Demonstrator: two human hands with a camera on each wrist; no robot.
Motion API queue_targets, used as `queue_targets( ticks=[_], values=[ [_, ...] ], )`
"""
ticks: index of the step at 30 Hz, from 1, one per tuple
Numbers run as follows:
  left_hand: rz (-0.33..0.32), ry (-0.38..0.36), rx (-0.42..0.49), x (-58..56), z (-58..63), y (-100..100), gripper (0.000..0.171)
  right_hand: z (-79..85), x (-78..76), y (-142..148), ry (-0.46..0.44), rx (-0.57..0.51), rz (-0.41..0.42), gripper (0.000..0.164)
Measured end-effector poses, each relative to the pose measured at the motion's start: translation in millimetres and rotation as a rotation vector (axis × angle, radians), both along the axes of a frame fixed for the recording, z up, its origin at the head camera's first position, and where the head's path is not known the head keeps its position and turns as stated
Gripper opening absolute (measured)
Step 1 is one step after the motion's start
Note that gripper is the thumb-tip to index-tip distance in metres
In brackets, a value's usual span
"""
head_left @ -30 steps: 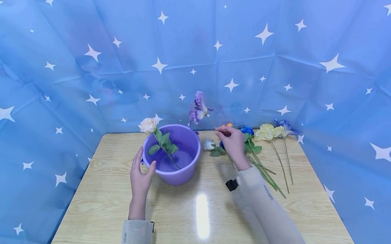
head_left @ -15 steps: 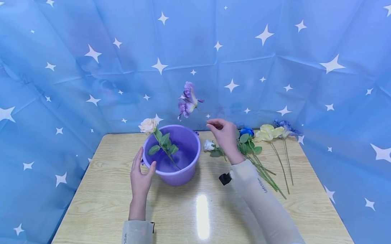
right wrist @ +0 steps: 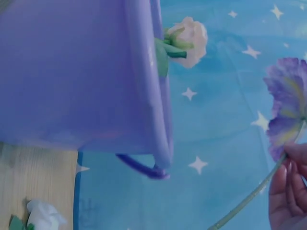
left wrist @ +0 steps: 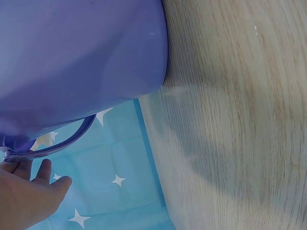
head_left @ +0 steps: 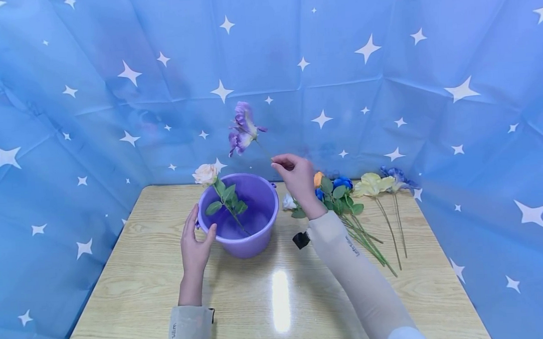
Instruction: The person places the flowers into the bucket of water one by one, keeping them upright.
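Observation:
A purple bucket (head_left: 251, 246) stands on the table, with a pale pink rose (head_left: 206, 175) leaning inside against its left rim. At that left rim rests my left hand (head_left: 196, 247), thumb apart from the straight fingers; the left wrist view shows its fingers by the bucket's handle (left wrist: 72, 140). My right hand (head_left: 297, 177) pinches the stem of a purple iris-like flower (head_left: 243, 129) between thumb and fingertips. The bloom hangs in the air above and behind the bucket's far rim. In the right wrist view the stem (right wrist: 249, 196) slants down past the fingers.
Right of the bucket lie a white rose (head_left: 288, 202), an orange flower (head_left: 318, 179) and blue roses (head_left: 342, 183) with green stems. Farther right are a yellow flower (head_left: 372, 184) and a blue-violet flower (head_left: 398, 179). A blue star-patterned curtain (head_left: 267, 55) surrounds the table (head_left: 240, 310).
My right hand has moved left and up with the purple flower, from over the lying flowers toward the bucket. The left hand and the bucket stay where they were.

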State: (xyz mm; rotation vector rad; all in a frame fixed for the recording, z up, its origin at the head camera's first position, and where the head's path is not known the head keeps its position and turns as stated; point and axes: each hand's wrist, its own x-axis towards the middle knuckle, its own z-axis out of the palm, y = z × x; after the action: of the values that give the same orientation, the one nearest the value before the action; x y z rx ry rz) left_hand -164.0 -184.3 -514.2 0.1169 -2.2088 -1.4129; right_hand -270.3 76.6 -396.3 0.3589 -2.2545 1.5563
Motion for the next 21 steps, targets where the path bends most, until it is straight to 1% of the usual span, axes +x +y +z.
queue_targets(
  ticks=[6, 13, 15, 18, 21],
  values=[
    [-0.004, 0.007, 0.003, 1.2, 2.6, 1, 0.069, 8.1, -4.7, -15, 0.005, 0.01, 0.026, 0.015],
    [0.0, 0.017, -0.003, 0.9, 2.7, 1, 0.069, 24.1, -9.4, -37, 0.061, 0.027, 0.062, 0.016],
    [-0.001, 0.016, -0.002, 1.0, 2.3, 1, 0.07, 27.7, -10.0, -43, 0.059, 0.027, 0.07, 0.015],
    [-0.003, 0.006, 0.007, 1.6, 2.3, 1, 0.069, 30.1, -9.8, -51, 0.05, 0.012, 0.091, 0.014],
    [-0.004, -0.01, 0.008, 1.7, 2.0, 1, 0.069, 28.4, -8.9, -57, 0.048, 0.011, 0.107, 0.014]
  ],
)
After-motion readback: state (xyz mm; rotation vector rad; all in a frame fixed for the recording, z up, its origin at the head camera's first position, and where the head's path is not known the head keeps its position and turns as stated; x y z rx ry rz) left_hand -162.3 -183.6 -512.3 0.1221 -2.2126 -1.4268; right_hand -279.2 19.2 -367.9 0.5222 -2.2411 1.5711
